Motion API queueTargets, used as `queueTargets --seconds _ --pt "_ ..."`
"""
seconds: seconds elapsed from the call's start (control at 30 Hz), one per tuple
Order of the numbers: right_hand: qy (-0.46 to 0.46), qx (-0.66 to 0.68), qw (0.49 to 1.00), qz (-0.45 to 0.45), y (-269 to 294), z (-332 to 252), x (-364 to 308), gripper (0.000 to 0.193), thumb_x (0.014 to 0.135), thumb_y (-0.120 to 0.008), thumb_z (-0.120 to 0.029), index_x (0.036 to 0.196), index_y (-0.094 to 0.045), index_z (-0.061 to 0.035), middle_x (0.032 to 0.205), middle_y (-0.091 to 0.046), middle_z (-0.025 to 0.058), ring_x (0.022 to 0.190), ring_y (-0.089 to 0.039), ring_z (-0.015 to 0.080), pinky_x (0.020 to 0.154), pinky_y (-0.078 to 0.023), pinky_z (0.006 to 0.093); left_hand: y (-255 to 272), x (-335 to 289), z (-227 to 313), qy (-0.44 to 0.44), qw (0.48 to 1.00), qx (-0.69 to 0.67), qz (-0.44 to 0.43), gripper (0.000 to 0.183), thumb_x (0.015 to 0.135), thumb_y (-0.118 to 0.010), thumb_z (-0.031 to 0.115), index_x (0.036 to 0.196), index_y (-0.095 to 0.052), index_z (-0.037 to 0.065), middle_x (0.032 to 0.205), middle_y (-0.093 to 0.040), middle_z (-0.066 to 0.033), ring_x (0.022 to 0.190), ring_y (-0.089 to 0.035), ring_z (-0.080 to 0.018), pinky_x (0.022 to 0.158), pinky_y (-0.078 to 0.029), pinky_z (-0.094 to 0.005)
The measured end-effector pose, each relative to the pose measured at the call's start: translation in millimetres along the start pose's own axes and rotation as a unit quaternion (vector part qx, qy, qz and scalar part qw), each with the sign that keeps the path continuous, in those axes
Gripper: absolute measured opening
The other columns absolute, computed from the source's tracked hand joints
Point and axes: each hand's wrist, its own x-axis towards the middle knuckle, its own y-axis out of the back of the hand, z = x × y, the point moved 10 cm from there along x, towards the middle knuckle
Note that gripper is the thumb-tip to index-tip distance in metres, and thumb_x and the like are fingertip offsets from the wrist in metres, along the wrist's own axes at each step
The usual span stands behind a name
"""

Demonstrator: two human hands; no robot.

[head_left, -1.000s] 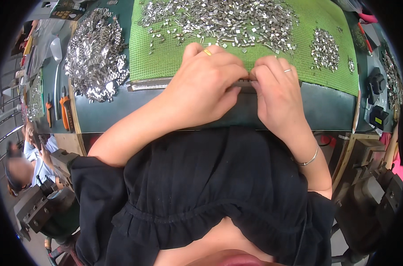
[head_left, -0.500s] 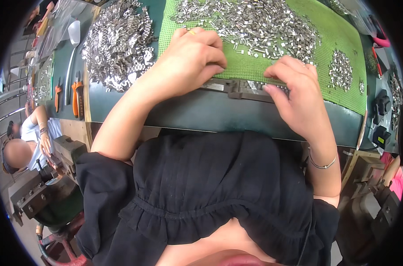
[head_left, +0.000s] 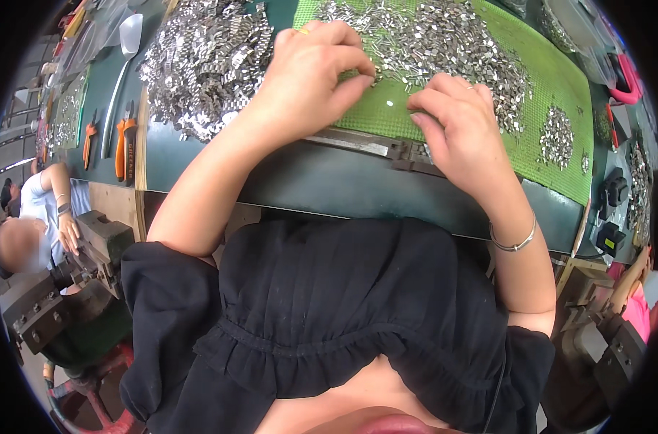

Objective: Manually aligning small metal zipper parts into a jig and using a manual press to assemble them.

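Over the near edge of a pile of small silvery metal pieces (head_left: pixel 445 43), my left hand (head_left: pixel 314 76) is closed, its thumb and forefinger brought together. Whatever may be between those fingertips is too small to make out. To its right, my right hand (head_left: pixel 463 126) hovers above the green textured mat (head_left: pixel 387 119) with curled fingers, thumb tip close to the forefinger; its contents are hidden. Below both hands a long dark metal bar jig (head_left: pixel 347 139) lies along the mat's near edge. A raised block (head_left: pixel 405 154) sits on it, and my right hand partly covers its right end.
Left of the mat lies a heap of linked metal strips (head_left: pixel 202 69). Beyond are orange-handled pliers (head_left: pixel 126 148) and a long-handled white scoop (head_left: pixel 130 36). A smaller pile of pieces (head_left: pixel 557 137) rests at right. Another person (head_left: pixel 50 195) sits at far left beside a metal machine (head_left: pixel 101 242).
Both hands have lifted off the bar jig and moved away from me, toward the pile. The view has shifted slightly. A single small piece now shows on the mat between the hands.
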Motion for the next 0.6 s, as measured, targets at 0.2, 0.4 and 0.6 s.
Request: queueTargets --seconds 0.2,0.4,0.6 --pt "0.023 -0.004 1.0 0.017 -10 -6 13 0.004 0.08 -0.07 -0.006 0.082 -0.07 -0.0087 0.083 -0.059 0.0041 0.086 -0.058 0.0246 0.078 -0.038 0.0403 -3 -6 -8 0.009 0.999 0.02 -0.031 0.011 0.078 -0.076 0.011 0.089 -0.074 0.011 0.098 -0.063 -0.002 0.097 -0.059 -0.0249 0.084 -0.041 -0.0388" --pt "0.028 -0.056 0.998 0.002 -19 -13 20 0.005 0.077 -0.069 -0.006 0.072 -0.068 -0.0085 0.079 -0.059 0.004 0.085 -0.059 0.024 0.079 -0.038 0.0411 -13 -3 1 -0.004 0.998 0.04 -0.048 0.015 0.074 -0.073 0.009 0.089 -0.074 0.012 0.102 -0.061 -0.0001 0.103 -0.057 -0.0222 0.087 -0.037 -0.0382" --pt "0.033 -0.053 0.998 -0.027 -22 -12 20 0.004 0.081 -0.069 -0.008 0.083 -0.071 -0.006 0.082 -0.059 0.0044 0.084 -0.057 0.0244 0.08 -0.036 0.0387 -11 0 -5 0.019 0.998 0.011 -0.052 0.014 0.073 -0.066 0.007 0.083 -0.075 0.012 0.099 -0.062 -0.0007 0.102 -0.057 -0.0236 0.092 -0.037 -0.0436"
